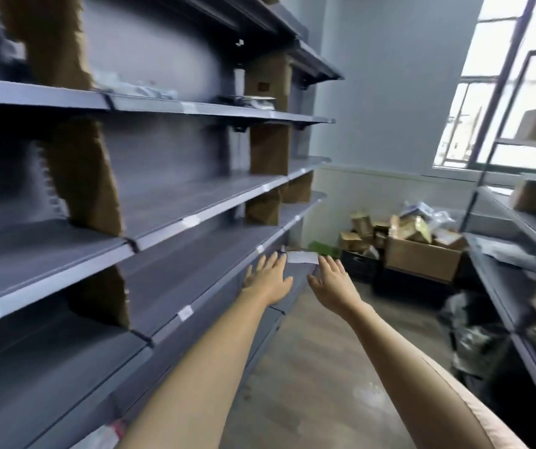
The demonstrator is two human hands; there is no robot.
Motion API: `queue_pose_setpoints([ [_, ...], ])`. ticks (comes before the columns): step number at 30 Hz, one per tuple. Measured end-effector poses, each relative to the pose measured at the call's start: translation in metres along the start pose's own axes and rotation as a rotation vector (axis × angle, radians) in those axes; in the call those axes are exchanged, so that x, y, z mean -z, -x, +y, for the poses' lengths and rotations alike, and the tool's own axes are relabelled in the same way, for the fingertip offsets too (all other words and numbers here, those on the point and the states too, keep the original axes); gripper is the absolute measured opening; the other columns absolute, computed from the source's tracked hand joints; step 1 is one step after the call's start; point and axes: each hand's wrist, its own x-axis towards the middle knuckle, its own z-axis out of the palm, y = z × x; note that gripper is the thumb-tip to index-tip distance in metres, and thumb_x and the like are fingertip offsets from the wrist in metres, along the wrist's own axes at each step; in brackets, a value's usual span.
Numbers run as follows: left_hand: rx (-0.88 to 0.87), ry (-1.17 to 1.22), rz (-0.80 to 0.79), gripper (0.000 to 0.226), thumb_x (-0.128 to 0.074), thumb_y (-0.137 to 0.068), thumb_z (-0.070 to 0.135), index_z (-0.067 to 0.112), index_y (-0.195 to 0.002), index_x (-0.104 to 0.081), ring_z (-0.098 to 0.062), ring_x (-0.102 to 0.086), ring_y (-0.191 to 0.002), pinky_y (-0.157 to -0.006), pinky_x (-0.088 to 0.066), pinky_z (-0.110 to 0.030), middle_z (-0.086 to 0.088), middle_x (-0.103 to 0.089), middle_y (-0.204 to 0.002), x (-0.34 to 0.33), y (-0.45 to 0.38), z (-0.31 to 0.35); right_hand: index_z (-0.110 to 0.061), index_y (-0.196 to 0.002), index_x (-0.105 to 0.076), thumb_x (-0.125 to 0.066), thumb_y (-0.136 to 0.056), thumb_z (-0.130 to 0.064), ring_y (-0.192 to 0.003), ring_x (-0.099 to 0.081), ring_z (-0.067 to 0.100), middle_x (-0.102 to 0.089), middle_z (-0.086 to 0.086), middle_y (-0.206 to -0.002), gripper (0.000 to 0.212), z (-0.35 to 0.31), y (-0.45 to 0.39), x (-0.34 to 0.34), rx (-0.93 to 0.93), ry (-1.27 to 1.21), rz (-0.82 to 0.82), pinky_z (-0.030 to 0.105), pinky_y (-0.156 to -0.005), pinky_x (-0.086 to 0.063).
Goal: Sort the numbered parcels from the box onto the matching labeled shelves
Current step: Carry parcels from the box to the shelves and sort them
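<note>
Head view: left hand [268,276], right hand [333,281] spread, empty

Dark grey metal shelves [176,196] fill the left of the frame, their front edges dotted with small white paper labels [191,220]. Brown cardboard dividers [82,176] stand between the bays. A flat white parcel [302,257] lies at centre. At right of centre sits a tan cardboard box [422,259] beside a black plastic crate [359,265]. The wall [390,92] is pale blue-grey, the floor [318,367] mottled beige.
</note>
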Motion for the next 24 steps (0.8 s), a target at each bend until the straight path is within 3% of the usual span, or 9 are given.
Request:
queue_pose_setpoints([
  [5, -0.082, 0.019, -0.064, 0.061, -0.028, -0.102, 0.037, 0.019, -0.153, 0.000, -0.020, 0.005, -0.148, -0.119, -0.001, -0.042, 0.001, 0.005, -0.161, -0.021, -0.088, 0.024, -0.011, -0.151, -0.013, -0.037, -0.100, -0.036, -0.147, -0.006, 0.027, -0.009, 0.010, -0.159, 0.062, 0.059, -0.051, -0.010, -0.157, 0.021, -0.042, 0.035, -0.119, -0.010],
  [15, -0.207, 0.048, -0.170, 0.060, -0.026, -0.103, 0.037, 0.019, -0.153, 0.000, -0.020, 0.004, -0.148, -0.118, -0.003, -0.038, 0.001, 0.005, -0.161, -0.044, -0.284, 0.048, -0.011, -0.152, -0.011, -0.035, -0.101, -0.035, -0.148, -0.001, 0.025, -0.006, 0.010, -0.159, 0.062, 0.157, -0.185, -0.010, -0.403, 0.004, -0.011, 0.032, -0.119, -0.006],
  [24, -0.351, 0.068, -0.282, 0.060, -0.028, -0.102, 0.037, 0.021, -0.153, -0.002, -0.018, 0.003, -0.148, -0.118, -0.003, -0.038, 0.002, 0.003, -0.161, -0.105, -0.401, 0.139, -0.010, -0.152, -0.008, -0.033, -0.102, -0.034, -0.148, 0.000, 0.025, -0.004, 0.012, -0.159, 0.061, 0.283, -0.242, -0.008, -0.623, -0.022, -0.022, 0.033, -0.119, -0.006],
])
